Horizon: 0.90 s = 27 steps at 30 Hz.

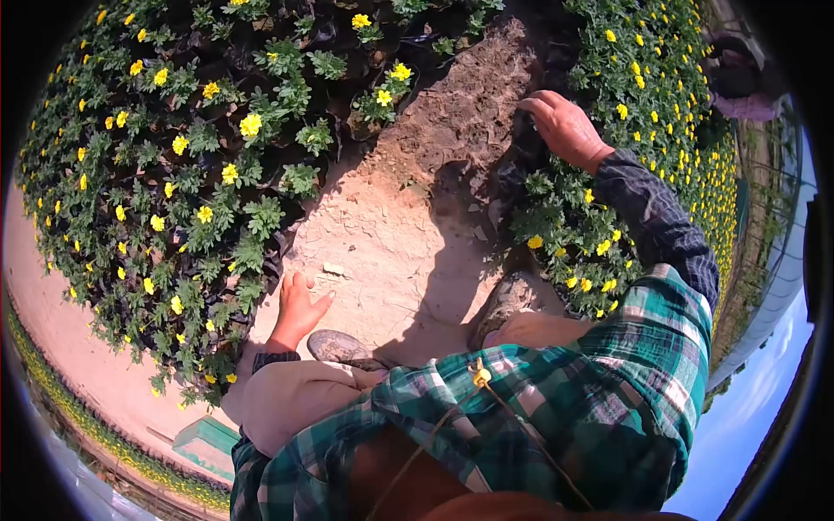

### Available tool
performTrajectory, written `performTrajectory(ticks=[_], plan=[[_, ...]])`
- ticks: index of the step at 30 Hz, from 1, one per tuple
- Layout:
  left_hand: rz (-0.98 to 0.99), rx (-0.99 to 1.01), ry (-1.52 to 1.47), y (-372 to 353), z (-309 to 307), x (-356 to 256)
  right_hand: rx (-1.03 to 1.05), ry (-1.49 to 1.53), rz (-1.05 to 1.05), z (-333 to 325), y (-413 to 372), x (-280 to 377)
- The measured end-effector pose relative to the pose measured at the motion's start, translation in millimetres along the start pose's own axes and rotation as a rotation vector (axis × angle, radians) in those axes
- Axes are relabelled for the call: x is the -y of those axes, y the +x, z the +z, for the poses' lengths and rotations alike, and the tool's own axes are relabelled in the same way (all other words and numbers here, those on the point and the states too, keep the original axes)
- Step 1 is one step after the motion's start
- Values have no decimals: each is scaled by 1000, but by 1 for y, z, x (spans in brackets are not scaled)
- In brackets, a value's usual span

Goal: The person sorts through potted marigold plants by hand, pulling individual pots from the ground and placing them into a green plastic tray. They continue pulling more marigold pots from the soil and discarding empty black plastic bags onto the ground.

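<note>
My left hand [300,310] hangs low over the sandy path with its fingers spread and nothing in them. It is beside the edge of the left block of potted marigolds [250,126], plants with yellow flowers in black plastic bags. My right hand [566,130] reaches to the edge of the right block of marigolds [638,80]. Its fingers bend down over a black plant bag [524,139] in the shade and appear to grip its rim. The fingertips on the far side of that bag are partly hidden.
Between the two blocks runs a path [373,234] of pale dry sand, with darker, clumpy soil [465,100] farther up. My shoes [339,346] stand on it. A green box-like object [207,443] sits at lower left. Another person [738,78] is at the upper right edge.
</note>
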<state>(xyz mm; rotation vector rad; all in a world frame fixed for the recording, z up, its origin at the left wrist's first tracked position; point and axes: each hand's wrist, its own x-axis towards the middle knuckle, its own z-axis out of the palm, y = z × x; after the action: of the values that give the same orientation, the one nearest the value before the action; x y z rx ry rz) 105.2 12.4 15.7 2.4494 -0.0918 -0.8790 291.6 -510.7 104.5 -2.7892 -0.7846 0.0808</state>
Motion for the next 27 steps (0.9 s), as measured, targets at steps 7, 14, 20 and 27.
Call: performTrajectory(ticks=[7, 14, 20, 27], plan=[[6, 13, 15, -3, -4, 8, 423, 660, 938, -7, -204, 164], [25, -221, -57, -124, -16, 129, 178, 842, 958, -45, -190, 180], [-144, -275, -242, -247, -138, 513, 168, 804, 638, -63, -67, 167], [-409, -169, -376, -216, -65, 236, 245, 883, 385, 4, -17, 140]])
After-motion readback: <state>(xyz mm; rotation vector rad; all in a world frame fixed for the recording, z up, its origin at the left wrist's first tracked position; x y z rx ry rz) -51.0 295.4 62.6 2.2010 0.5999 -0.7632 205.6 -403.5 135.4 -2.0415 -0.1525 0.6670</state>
